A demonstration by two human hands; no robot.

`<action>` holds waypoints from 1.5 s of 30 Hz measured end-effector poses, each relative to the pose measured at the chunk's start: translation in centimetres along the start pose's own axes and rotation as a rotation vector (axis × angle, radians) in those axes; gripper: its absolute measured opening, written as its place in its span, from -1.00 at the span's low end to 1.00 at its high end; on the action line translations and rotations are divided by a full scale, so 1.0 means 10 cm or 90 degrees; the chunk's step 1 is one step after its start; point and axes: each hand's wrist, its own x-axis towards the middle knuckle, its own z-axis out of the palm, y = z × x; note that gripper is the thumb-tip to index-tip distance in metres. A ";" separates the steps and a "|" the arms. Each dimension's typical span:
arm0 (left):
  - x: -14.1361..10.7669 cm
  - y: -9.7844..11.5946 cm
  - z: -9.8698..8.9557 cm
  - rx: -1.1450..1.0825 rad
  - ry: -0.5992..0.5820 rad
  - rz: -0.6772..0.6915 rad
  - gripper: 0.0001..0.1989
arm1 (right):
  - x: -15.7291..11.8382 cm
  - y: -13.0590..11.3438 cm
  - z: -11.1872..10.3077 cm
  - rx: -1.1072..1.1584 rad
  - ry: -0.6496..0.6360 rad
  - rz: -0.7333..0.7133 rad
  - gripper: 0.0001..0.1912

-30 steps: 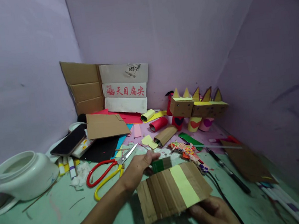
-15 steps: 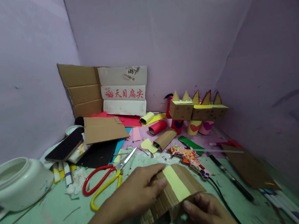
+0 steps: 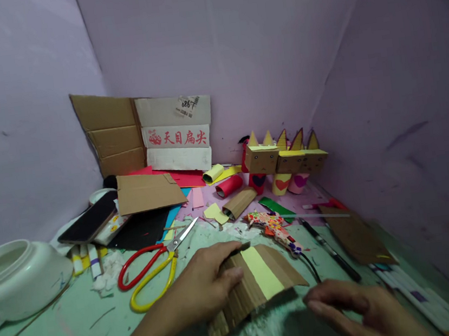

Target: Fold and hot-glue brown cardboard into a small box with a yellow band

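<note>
A bent piece of corrugated cardboard [image 3: 288,269] with a pale yellow paper strip [image 3: 262,272] across it stands arched over the table. My left hand [image 3: 211,281] grips its left side, thumb on the upper face and fingers at the far edge. To the right of the cardboard, my right hand [image 3: 351,305] hovers with loosely curled fingers, apart from it and with nothing visible in them. A pair of scissors [image 3: 173,250] with one red and one yellow handle lies left of the cardboard. Beyond it rests a flower-patterned glue gun [image 3: 275,227] with a black cord.
Cardboard figures [image 3: 262,159] with pointed yellow ears stand at the back right. A cardboard tube [image 3: 240,204] and a red tube [image 3: 229,186] lie before them. A white pot [image 3: 25,279] sits at left, a black pen [image 3: 328,250] at right. An unfolded carton [image 3: 175,133] leans on the wall.
My right hand has let go of the cardboard's near right edge and moved right. My left hand keeps its hold. The view has shifted slightly to the right.
</note>
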 end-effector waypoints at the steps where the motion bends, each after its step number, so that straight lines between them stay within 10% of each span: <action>1: 0.00 0.00 -0.01 0.001 -0.004 0.003 -0.60 | 0.01 -0.02 -0.02 0.005 0.044 -0.029 -0.76; 7: -0.02 0.03 -0.04 -0.011 -0.013 -0.007 -0.61 | 0.16 0.08 0.14 0.046 0.038 -0.176 -0.21; 11: -0.07 0.01 -0.06 -0.002 -0.089 0.006 -0.24 | 0.27 0.13 0.35 0.041 -0.003 -0.185 -0.02; 16: -0.13 -0.07 -0.05 0.018 -0.149 0.004 0.09 | 0.31 0.11 0.50 0.096 -0.035 -0.208 0.04; 33: -0.07 -0.03 -0.04 0.087 -0.123 0.231 -0.16 | 0.35 0.01 0.39 0.163 -0.121 -0.229 0.02; 37: -0.03 -0.08 -0.04 0.131 -0.118 0.174 -0.14 | 0.32 0.01 0.50 0.189 -0.048 -0.186 -0.08; 45: -0.10 -0.16 0.30 0.164 0.161 -0.009 -0.41 | 0.29 -0.09 0.69 0.163 0.240 -0.082 -0.14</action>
